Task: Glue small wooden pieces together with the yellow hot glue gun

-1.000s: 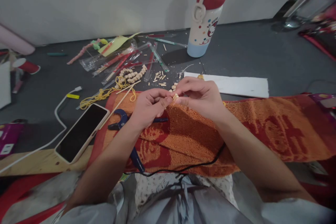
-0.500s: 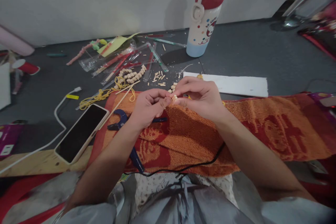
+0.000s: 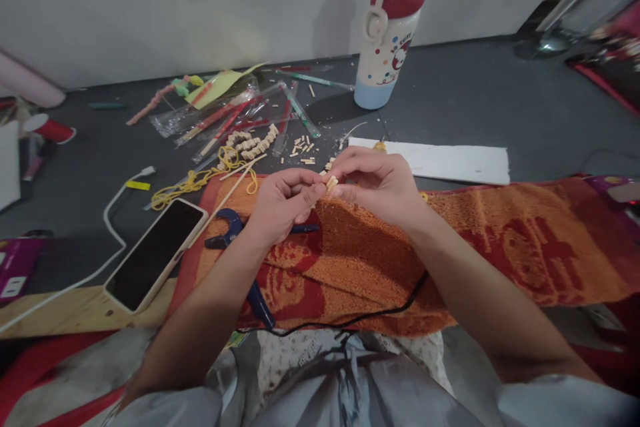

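Note:
My left hand (image 3: 286,203) and my right hand (image 3: 379,185) meet above the orange towel (image 3: 370,267). Between their fingertips is a small bundle of pale wooden pieces (image 3: 332,183), pinched from both sides. Part of the bundle is hidden by the fingers. Just behind the hands, short cut wooden pieces (image 3: 302,145) lie scattered on the dark table. A string of similar pieces (image 3: 261,145) rests beside tangled yellow yarn (image 3: 193,188). Blue-handled pliers (image 3: 257,303) lie on the towel, partly under my left forearm.
A phone (image 3: 156,253) and white cable (image 3: 111,213) lie left. Wrapped sticks (image 3: 227,120) are behind. A tall bottle (image 3: 383,47) stands at the back, with a white strip (image 3: 457,161) in front to its right. A red spool (image 3: 53,128) lies far left.
The small bundle has turned slightly between the fingertips and shows more of its length. My right hand's fingers have shifted a little to the left.

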Available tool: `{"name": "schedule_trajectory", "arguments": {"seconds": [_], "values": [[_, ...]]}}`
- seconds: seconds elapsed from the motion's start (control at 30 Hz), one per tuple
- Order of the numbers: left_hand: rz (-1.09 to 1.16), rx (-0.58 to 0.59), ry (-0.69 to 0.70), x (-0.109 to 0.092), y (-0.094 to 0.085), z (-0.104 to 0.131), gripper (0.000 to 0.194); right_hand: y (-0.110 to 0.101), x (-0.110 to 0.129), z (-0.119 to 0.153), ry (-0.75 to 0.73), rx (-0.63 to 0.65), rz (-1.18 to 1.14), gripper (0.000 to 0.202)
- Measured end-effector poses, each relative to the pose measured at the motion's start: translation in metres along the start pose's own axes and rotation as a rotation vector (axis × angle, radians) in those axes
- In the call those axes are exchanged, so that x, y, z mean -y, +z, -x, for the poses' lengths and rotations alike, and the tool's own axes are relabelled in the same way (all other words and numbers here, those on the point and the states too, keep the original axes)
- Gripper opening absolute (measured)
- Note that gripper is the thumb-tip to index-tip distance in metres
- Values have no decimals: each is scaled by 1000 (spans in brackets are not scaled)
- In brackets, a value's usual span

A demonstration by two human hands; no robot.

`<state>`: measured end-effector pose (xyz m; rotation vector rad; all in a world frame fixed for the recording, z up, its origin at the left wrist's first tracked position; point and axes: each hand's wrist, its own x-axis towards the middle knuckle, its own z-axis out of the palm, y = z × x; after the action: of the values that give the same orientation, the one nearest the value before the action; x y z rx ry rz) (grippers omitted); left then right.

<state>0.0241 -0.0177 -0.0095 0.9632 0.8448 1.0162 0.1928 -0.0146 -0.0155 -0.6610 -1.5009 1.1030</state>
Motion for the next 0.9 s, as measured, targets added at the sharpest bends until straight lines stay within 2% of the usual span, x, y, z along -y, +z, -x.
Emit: {"name": "schedule_trajectory", "arguments": {"seconds": [0.53, 0.9], "values": [[-60, -16, -16, 2, -3, 0, 35, -1, -6, -1, 76, 3, -100, 16], [-19, 8, -16, 2, -2, 0, 36, -1, -8, -1, 65, 21, -134, 12]]}}
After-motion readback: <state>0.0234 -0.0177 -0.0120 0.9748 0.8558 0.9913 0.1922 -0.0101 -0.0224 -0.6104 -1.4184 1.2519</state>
